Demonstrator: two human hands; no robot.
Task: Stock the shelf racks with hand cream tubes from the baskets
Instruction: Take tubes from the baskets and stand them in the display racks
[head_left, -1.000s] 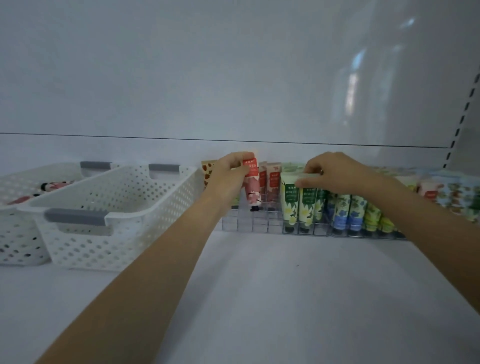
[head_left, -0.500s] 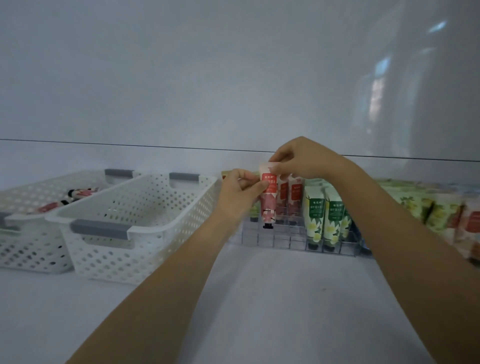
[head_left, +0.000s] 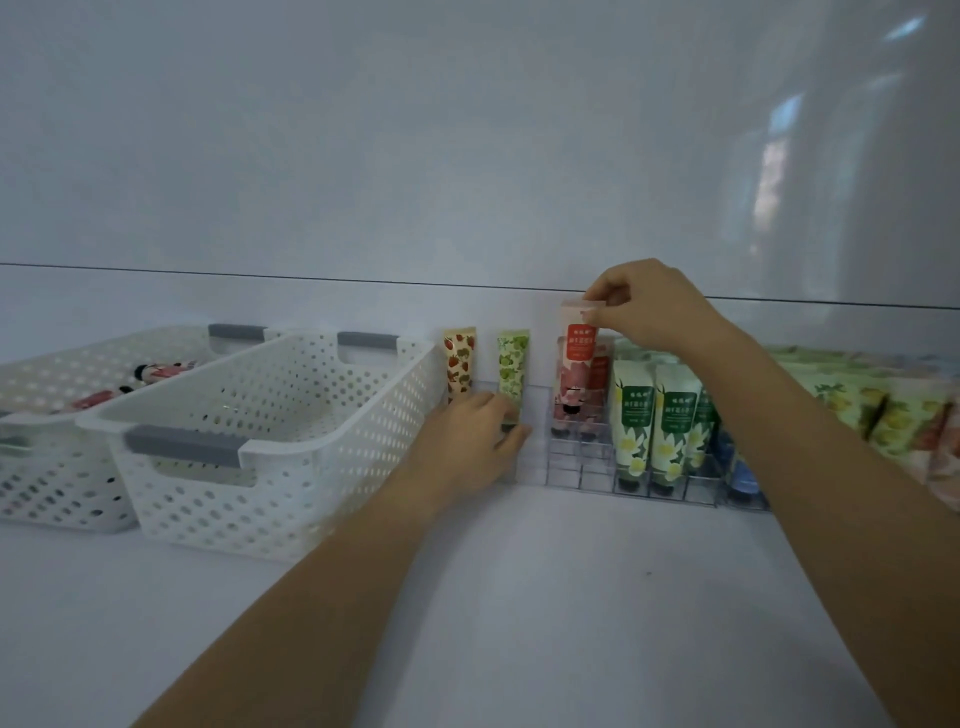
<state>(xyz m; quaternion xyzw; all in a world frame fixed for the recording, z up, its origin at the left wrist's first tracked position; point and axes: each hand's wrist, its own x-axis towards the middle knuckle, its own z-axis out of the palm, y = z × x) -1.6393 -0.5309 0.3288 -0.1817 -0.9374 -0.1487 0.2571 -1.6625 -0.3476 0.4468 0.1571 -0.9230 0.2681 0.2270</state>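
Your right hand (head_left: 644, 312), right of centre, pinches the top of a pink tube (head_left: 574, 364) held upright over the clear rack (head_left: 576, 470). Your left hand (head_left: 467, 447) sits at the rack's left end, against a green tube (head_left: 511, 364); whether it grips anything I cannot tell. A white basket (head_left: 291, 467) stands just left.

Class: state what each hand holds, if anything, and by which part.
Right hand pinches the pink tube by its flat top end. Left hand is at the foot of the green tube; hold cannot be told.
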